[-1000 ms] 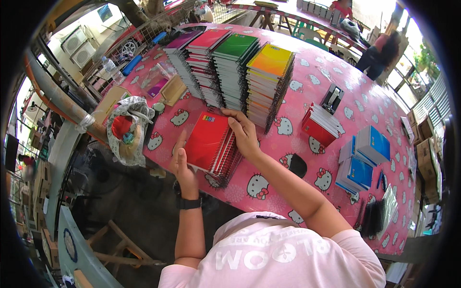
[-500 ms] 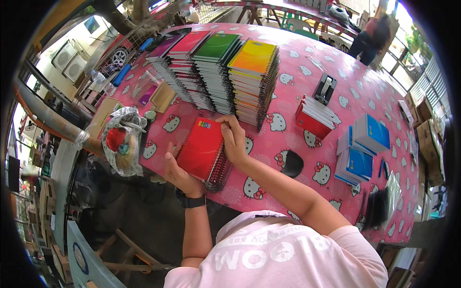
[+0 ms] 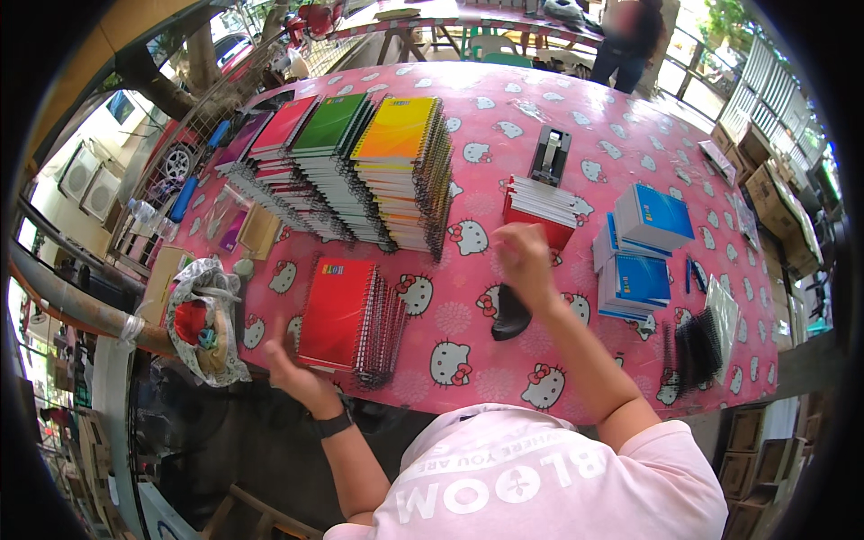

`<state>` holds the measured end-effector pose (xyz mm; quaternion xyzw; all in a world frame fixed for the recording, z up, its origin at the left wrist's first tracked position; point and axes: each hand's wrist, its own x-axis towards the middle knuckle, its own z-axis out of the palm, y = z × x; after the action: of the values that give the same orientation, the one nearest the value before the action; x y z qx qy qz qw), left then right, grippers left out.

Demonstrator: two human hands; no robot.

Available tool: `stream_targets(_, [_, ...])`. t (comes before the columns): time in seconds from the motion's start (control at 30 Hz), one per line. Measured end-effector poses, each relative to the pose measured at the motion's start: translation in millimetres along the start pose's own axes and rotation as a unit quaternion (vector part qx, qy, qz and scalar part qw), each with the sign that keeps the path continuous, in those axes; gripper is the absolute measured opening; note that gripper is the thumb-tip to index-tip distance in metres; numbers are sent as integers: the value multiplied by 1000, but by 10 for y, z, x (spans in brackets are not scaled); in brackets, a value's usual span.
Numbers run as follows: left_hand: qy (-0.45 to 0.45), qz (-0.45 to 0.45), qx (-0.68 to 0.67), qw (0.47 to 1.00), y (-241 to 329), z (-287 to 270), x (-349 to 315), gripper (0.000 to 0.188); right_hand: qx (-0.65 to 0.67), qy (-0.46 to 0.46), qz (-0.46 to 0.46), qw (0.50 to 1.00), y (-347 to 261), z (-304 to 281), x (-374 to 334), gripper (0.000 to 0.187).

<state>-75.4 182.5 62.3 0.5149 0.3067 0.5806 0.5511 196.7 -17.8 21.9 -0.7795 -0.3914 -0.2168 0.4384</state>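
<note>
Head view: the right hand (image 3: 525, 261), loosely curled and empty, had been lifted off the red notebook stack (image 3: 346, 315); the open left hand (image 3: 292, 371) remained touching the stack's near edge on the desk (image 3: 576, 117).

1. Red notebooks (image 3: 337, 310) – glossy card covers, paper pages, dark wire spiral binding along the right edge.
2. Tablecloth (image 3: 576, 117) – smooth, shiny pink plastic sheet with a printed cat pattern.
3. Stacked notebooks (image 3: 396, 162) – glossy covers, white paper edges, wire coils.
</note>
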Motion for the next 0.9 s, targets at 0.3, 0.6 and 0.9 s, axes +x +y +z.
stream_targets(0.3, [-62, 379, 21, 923, 576, 436, -368, 41, -249, -19, 45, 967, 1332, -304, 114, 8])
stream_targets(0.6, [-476, 336, 178, 793, 420, 901, -979, 51, 133, -203, 59, 968, -323, -759, -431, 8])
stream_targets(0.9, [-642, 191, 358, 650, -599, 826, -1197, 46, 68, -309, 146, 937, -479, -542, -1129, 14])
